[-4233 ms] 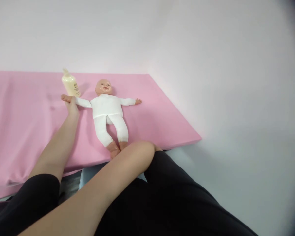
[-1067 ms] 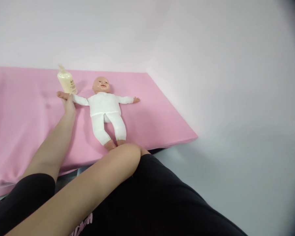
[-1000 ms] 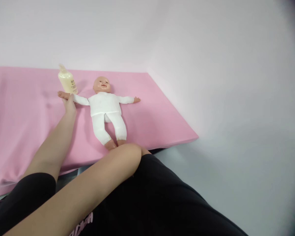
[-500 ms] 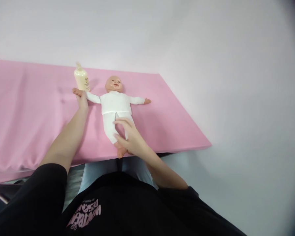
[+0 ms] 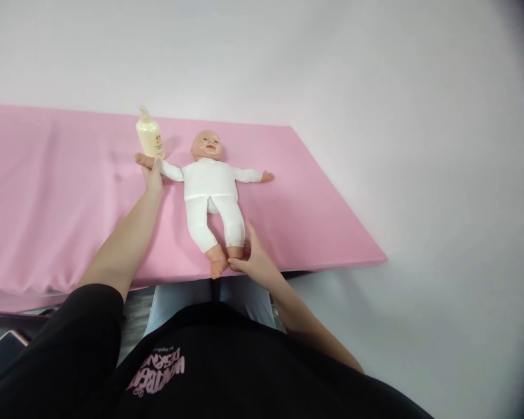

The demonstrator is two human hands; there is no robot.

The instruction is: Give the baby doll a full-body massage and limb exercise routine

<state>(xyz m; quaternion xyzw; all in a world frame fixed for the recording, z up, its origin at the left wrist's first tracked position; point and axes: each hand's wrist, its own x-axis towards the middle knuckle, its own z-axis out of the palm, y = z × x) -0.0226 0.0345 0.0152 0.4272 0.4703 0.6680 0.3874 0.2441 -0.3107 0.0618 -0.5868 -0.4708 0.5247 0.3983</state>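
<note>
A baby doll [image 5: 210,183] with a white cloth body lies on its back on a pink padded mat [image 5: 305,221], its arms spread and its feet toward me. My left hand [image 5: 153,173] is closed around the doll's forearm at the left, with most of the fingers hidden beneath it. At the near edge, my right hand [image 5: 256,259] grips the doll's foot on the right side, thumb on the front and index finger stretched up along the leg. Just behind my left hand stands a pale yellow pump bottle [image 5: 150,137], close to the doll's hand.
The pink mat ends in a slanting edge on the right, and a white wall [image 5: 375,87] rises behind it. My legs are just below the mat's front edge. At the lower left, a phone [image 5: 6,351] lies on a dark surface.
My right hand has moved from above the doll's legs down and right to its foot. The left hand keeps its hold on the forearm. The view has shifted slightly.
</note>
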